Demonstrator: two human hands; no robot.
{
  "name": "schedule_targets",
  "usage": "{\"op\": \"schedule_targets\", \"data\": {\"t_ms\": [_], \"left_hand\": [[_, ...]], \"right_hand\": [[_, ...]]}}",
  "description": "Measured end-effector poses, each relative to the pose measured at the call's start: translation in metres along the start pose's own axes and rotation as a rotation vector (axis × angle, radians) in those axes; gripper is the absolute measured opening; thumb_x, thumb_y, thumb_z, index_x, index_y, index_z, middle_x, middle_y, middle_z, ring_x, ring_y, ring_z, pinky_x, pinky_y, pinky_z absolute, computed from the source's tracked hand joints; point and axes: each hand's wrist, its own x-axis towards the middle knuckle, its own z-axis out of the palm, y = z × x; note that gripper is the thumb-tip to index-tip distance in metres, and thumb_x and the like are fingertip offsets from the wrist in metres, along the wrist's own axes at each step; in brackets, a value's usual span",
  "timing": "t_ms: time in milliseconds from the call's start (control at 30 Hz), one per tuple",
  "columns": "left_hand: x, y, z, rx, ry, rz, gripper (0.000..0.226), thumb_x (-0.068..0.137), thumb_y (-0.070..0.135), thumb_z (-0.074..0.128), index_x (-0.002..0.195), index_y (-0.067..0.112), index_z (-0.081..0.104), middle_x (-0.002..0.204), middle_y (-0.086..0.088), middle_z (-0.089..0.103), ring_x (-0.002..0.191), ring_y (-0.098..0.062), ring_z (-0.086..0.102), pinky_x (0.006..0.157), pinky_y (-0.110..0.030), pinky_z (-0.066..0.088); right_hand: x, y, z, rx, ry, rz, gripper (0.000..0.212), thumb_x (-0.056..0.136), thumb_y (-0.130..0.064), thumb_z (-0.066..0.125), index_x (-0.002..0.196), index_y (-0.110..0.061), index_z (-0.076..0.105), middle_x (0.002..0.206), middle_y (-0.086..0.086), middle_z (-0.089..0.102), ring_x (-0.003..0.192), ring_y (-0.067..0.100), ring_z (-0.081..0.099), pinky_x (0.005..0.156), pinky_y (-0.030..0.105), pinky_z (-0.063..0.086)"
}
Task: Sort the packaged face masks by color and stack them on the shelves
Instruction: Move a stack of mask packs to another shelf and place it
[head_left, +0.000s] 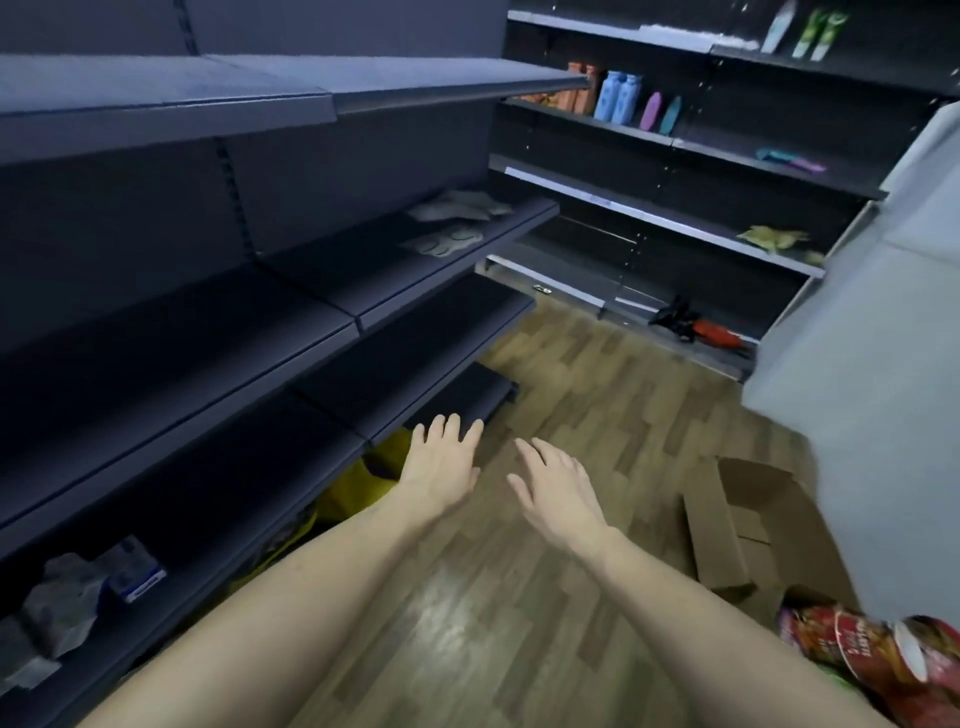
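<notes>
Grey plastic packets of face masks (457, 206) lie flat on the dark shelving unit (311, 301) at the left, on the far end of its middle shelf; a second pale packet (441, 243) sits just in front of them near the shelf lip. Their long sides run roughly along the shelf, though blur hides which way each one faces. More greyish packets (62, 603) lie at the near end of a lower shelf, beside a small blue and white box (136, 569). Yellow packages (363, 488) show under that shelf's edge, partly hidden by the left forearm.

The left hand (441, 462) and the right hand (558, 486) both reach forward over the wood-pattern floor (571, 374), fingers spread and relaxed, grasping nothing. The left fingertips are close to the lowest shelf's front edge.

An open cardboard box (727, 525) lies on the floor to the right, with a red printed bag (857, 649) nearer. Bottles (618, 96) stand on the far rack (675, 218). A grey panel (883, 338) fills the right side.
</notes>
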Motion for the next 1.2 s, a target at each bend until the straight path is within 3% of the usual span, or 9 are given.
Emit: {"op": "schedule_targets", "data": {"t_ms": [400, 733, 1200], "left_hand": [[0.211, 0.033, 0.011, 0.019, -0.023, 0.021, 0.065, 0.102, 0.042, 0.043, 0.157, 0.019, 0.016, 0.16, -0.014, 0.023, 0.148, -0.034, 0.017, 0.119, -0.051, 0.019], [0.384, 0.052, 0.013, -0.065, 0.025, -0.204, 0.065, 0.101, 0.042, 0.043, 0.157, 0.02, 0.017, 0.161, -0.014, 0.02, 0.15, -0.033, 0.013, 0.12, -0.049, 0.017], [0.56, -0.027, -0.009, -0.027, 0.175, -0.381, 0.063, 0.101, 0.038, 0.044, 0.156, 0.018, 0.022, 0.165, -0.015, 0.006, 0.152, -0.034, 0.0, 0.122, -0.052, 0.009]], "right_hand": [[0.183, 0.108, 0.005, 0.028, -0.028, 0.02, 0.057, 0.105, -0.046, 0.035, 0.156, -0.024, 0.025, 0.161, 0.003, 0.028, 0.147, 0.021, 0.027, 0.121, 0.04, 0.018], [0.378, 0.19, -0.017, -0.007, -0.039, -0.227, 0.059, 0.104, -0.047, 0.037, 0.156, -0.023, 0.025, 0.16, 0.004, 0.03, 0.146, 0.02, 0.029, 0.119, 0.041, 0.026], [0.599, 0.181, -0.017, 0.064, 0.003, -0.49, 0.057, 0.103, -0.041, 0.044, 0.154, -0.019, 0.033, 0.16, 0.007, 0.031, 0.147, 0.023, 0.028, 0.12, 0.04, 0.026]]}}
